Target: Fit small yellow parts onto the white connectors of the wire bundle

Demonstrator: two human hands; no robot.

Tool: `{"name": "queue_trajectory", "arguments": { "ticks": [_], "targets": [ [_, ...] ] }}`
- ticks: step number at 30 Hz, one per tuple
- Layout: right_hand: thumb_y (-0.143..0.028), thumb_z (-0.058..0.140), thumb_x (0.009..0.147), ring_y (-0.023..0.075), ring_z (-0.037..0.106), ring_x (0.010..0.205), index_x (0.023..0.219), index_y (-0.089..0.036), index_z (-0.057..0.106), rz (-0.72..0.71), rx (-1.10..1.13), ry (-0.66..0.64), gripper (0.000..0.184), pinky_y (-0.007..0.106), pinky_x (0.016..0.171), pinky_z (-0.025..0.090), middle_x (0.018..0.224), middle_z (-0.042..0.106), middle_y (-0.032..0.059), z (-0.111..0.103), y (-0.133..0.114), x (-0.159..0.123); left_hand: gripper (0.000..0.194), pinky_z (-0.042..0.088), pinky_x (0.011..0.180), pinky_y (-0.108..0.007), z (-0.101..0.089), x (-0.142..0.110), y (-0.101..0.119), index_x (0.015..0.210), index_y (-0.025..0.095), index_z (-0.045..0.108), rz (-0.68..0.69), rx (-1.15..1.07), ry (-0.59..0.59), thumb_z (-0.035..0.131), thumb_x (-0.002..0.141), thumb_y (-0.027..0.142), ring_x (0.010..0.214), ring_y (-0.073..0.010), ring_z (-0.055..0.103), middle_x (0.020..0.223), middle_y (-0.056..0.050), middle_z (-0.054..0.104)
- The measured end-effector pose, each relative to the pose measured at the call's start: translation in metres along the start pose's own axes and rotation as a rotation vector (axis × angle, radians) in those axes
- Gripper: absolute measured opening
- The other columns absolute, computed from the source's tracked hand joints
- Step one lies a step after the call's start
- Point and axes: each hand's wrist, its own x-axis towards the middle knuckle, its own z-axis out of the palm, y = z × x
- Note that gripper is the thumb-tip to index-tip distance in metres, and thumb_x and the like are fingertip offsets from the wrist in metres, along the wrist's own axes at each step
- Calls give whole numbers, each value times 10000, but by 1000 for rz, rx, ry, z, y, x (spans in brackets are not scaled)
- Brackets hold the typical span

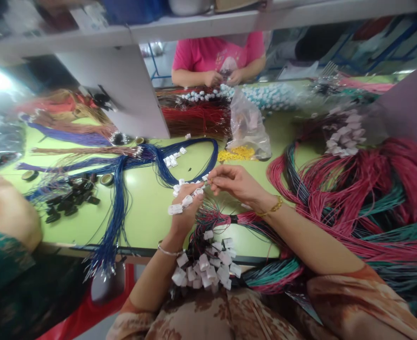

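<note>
My left hand (184, 208) is closed around white plastic connectors (187, 201), several of which stick out between and beside its fingers. Thumb and fingers of my right hand (235, 183) pinch at the tip of the left hand, on something too small to make out. Below both hands runs a bundle of pink, green and black wires (244, 218), tied with a dark band. Its end near my lap carries a cluster of white connectors (208, 267). Just beyond my right hand lie small yellow pieces (238, 153) at the mouth of a clear plastic bag (248, 125).
Blue wires (118, 203) loop across the table and hang over its front edge. Black connectors (76, 196) and tape rolls (106, 179) lie left, near a neighbour's arm (13, 208). A large pink and green wire heap (353, 198) covers the right. Opposite sits a person in pink (203, 59).
</note>
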Motion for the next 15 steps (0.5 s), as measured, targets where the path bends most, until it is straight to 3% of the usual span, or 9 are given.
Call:
{"name": "queue_trajectory", "arguments": {
  "ticks": [5, 10, 15],
  "targets": [
    [-306, 701, 866, 93, 620, 628, 919, -166, 682, -134, -246, 8, 150, 262, 638, 551, 819, 688, 9, 9, 2, -6, 358, 525, 769, -327, -1, 1, -6, 1225, 237, 738, -63, -25, -39, 582, 965, 427, 824, -178, 637, 1071, -72, 705],
    [-199, 589, 910, 129, 622, 737, 964, -177, 685, -378, -628, 141, 112, 284, 687, 519, 869, 689, 32, 16, 9, -10, 316, 572, 801, -346, 2, 1, -10, 1159, 223, 745, -94, -118, -59, 637, 928, 410, 859, -191, 686, 1118, -82, 716],
    [-150, 528, 932, 153, 608, 802, 920, -193, 650, -540, -807, 132, 129, 304, 730, 504, 870, 673, 39, 20, 11, -12, 300, 598, 784, -352, 4, 0, -10, 1086, 197, 707, -202, -227, -7, 714, 867, 402, 784, -184, 723, 983, -67, 756]
  ]
}}
